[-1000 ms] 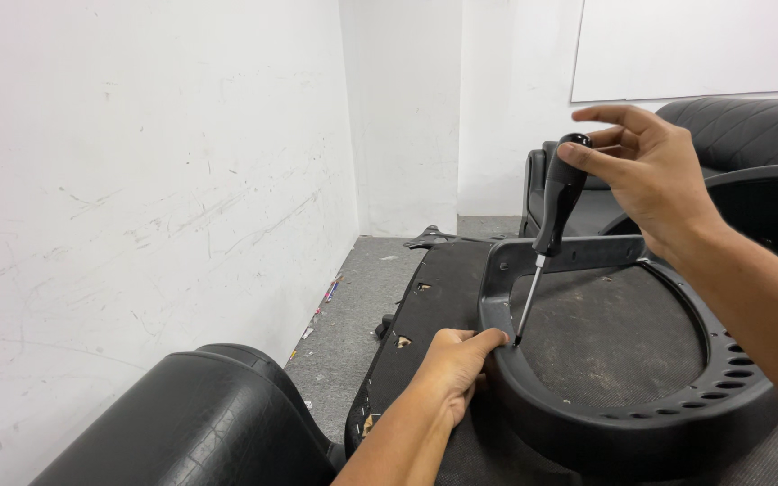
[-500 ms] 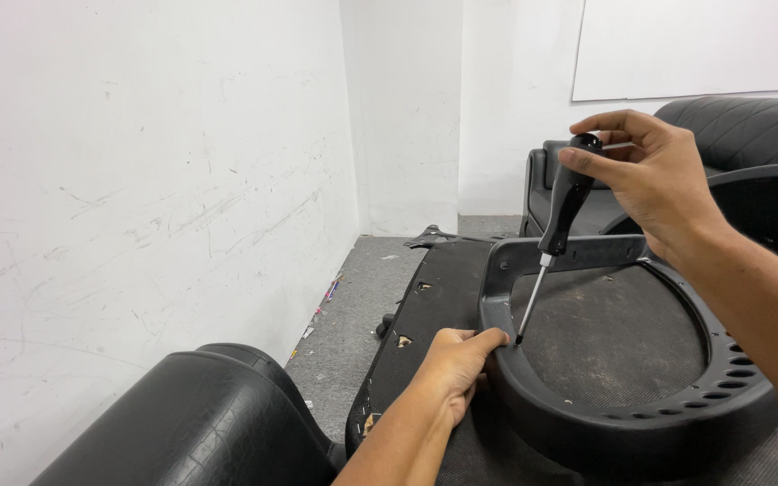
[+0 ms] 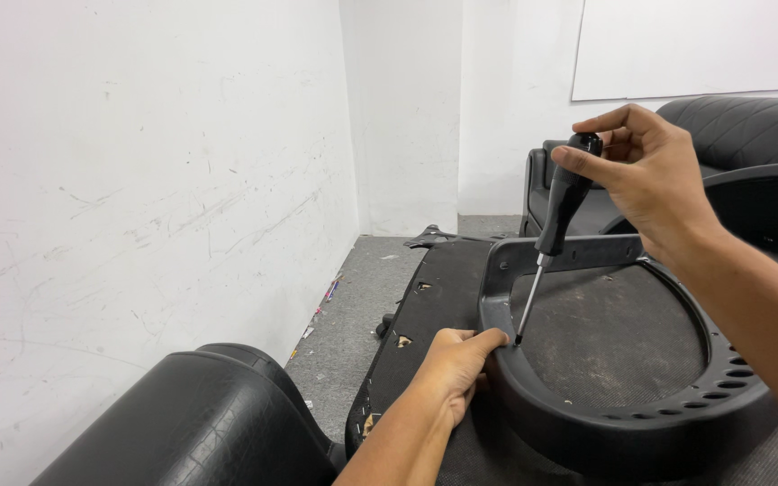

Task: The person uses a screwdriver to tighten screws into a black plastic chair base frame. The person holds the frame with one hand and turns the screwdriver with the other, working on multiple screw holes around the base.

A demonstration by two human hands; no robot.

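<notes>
— What have my hands got?

— My right hand is closed round a black-handled screwdriver, its tip down at the left inner edge of the black plastic frame.

— And the left?

— My left hand grips that frame's left edge, over the upturned seat base.

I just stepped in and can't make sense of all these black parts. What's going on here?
A person is working a screwdriver held at the top of its handle by the right hand, its tip set down at the inner edge of a black plastic ring frame. The left hand grips the frame's rim beside the tip. The frame lies on a dark padded panel on the floor.
</notes>
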